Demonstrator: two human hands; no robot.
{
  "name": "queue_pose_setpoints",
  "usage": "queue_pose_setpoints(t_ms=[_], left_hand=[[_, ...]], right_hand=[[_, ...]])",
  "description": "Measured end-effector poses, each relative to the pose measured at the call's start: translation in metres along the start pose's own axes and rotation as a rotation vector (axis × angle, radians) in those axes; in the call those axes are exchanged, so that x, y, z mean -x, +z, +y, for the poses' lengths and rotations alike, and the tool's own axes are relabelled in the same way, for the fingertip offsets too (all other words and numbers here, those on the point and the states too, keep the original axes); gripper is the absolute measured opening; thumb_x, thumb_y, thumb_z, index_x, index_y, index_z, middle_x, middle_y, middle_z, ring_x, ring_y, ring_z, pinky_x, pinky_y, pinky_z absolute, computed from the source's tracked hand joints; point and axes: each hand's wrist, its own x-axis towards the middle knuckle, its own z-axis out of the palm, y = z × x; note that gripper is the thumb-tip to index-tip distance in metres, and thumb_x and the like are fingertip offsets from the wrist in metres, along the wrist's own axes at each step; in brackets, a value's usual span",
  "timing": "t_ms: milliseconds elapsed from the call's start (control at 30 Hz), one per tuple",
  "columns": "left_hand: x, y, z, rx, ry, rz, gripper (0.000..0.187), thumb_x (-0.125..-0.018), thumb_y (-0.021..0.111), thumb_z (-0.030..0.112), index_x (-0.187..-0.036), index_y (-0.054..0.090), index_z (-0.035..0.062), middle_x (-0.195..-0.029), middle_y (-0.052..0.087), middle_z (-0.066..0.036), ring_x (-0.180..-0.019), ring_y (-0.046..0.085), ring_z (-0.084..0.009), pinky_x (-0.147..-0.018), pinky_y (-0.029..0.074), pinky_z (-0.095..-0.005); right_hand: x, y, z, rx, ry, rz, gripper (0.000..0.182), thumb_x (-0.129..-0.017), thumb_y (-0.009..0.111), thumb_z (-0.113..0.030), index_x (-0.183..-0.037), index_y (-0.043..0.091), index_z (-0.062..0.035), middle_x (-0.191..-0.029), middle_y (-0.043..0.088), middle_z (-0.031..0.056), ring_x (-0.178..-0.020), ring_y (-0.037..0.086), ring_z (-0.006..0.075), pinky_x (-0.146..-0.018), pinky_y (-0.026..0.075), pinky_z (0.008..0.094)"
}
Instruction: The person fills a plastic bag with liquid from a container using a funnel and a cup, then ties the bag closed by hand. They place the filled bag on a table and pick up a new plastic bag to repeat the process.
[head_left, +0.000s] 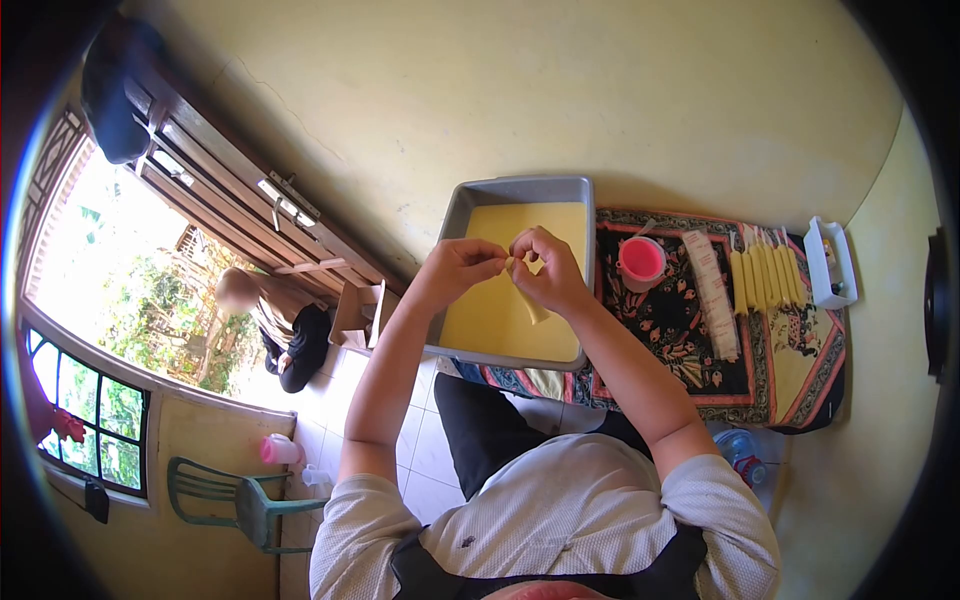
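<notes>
Above a grey basin [515, 186] of yellow liquid, both my hands come together on a slim plastic bag [533, 308] filled with yellow. My left hand [465, 272] pinches its top end between thumb and fingertips. Around the upper part of the same bag, my right hand [550, 272] is closed. The bag's filled end hangs tilted below my right hand; its top is mostly hidden by my fingers. To the right lies a row of similar filled yellow bags [768, 278] on the patterned cloth [660, 345].
On the cloth stand a pink cup [641, 260], a long strip of printed packaging [712, 295] and a white container [830, 264]. A cardboard box [355, 315] is left of the basin. Farther left, a person [290, 325] sits by the open doorway, and a green chair [255, 510] stands below.
</notes>
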Motion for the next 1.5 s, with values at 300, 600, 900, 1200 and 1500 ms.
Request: queue_pose_setpoints(t_ms=[300, 600, 900, 1200, 1500], left_hand=[[0.011, 0.0, 0.026, -0.433, 0.181, 0.055, 0.02, -0.102, 0.081, 0.016, -0.111, 0.08, -0.0018, -0.096, 0.079, -0.006, -0.086, 0.071, -0.0108, -0.08, 0.058, -0.0298], [0.023, 0.015, 0.034, -0.587, 0.321, 0.2, 0.016, -0.094, 0.079, 0.014, -0.101, 0.078, -0.0005, -0.095, 0.076, -0.014, -0.085, 0.076, -0.029, -0.08, 0.061, -0.038], [0.018, 0.022, 0.022, -0.5, 0.452, 0.299, 0.015, -0.091, 0.081, 0.007, -0.103, 0.078, -0.0021, -0.096, 0.078, -0.013, -0.086, 0.078, -0.0233, -0.076, 0.062, -0.0341], [0.01, 0.017, 0.01, -0.399, 0.334, 0.304, 0.015, -0.093, 0.079, 0.009, -0.103, 0.077, -0.0031, -0.093, 0.076, -0.012, -0.081, 0.074, -0.0178, -0.071, 0.059, -0.0317], [0.0, 0.011, -0.002, -0.149, 0.357, 0.124, 0.015, -0.099, 0.075, 0.012, -0.103, 0.069, -0.0012, -0.096, 0.067, -0.008, -0.089, 0.065, -0.0161, -0.081, 0.054, -0.0312]], right_hand=[[0.0, 0.001, -0.007, 0.048, -0.02, -0.011, 0.015, -0.088, 0.077, -0.006, -0.099, 0.067, -0.0082, -0.092, 0.07, 0.0048, -0.085, 0.067, 0.0226, -0.074, 0.051, 0.0355], [-0.001, 0.004, -0.01, 0.098, -0.097, -0.016, 0.018, -0.088, 0.078, -0.005, -0.1, 0.066, -0.0079, -0.094, 0.068, 0.0069, -0.086, 0.067, 0.0258, -0.074, 0.053, 0.0367], [-0.001, 0.003, -0.011, 0.061, -0.049, 0.049, 0.016, -0.091, 0.081, -0.006, -0.099, 0.067, -0.0072, -0.096, 0.072, 0.0064, -0.085, 0.068, 0.0234, -0.073, 0.053, 0.0353], [-0.003, 0.003, -0.014, 0.029, -0.144, 0.036, 0.02, -0.093, 0.086, -0.01, -0.101, 0.068, -0.0078, -0.095, 0.074, 0.0055, -0.085, 0.068, 0.022, -0.073, 0.052, 0.0343], [-0.003, 0.001, -0.018, 0.05, -0.218, 0.078, 0.023, -0.088, 0.086, -0.004, -0.103, 0.069, -0.0081, -0.096, 0.073, 0.0069, -0.084, 0.068, 0.0238, -0.073, 0.053, 0.0348]])
